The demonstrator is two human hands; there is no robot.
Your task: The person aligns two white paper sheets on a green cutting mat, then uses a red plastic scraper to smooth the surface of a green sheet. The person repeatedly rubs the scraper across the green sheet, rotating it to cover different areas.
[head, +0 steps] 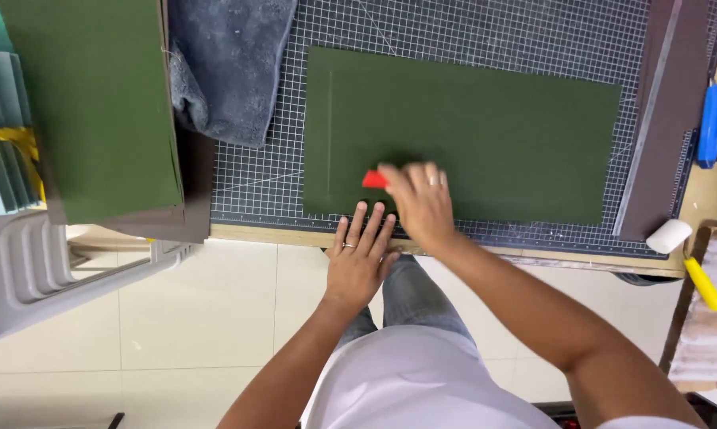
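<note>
Left hand (360, 258) flat, right hand (419, 202) pressing down.

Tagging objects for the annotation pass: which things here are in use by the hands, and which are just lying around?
In use:
- green sheet
- red scraper under the right hand
- cutting mat beneath the sheet
- left hand at the table edge

Lying about:
- grey towel
- green board stack
- brown strip
- yellow-handled roller
- blue tool

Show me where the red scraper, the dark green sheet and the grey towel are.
red scraper (373, 179), head view, its exposed end.
dark green sheet (493, 127), head view, bare middle.
grey towel (231, 63), head view, middle of the cloth.
</note>
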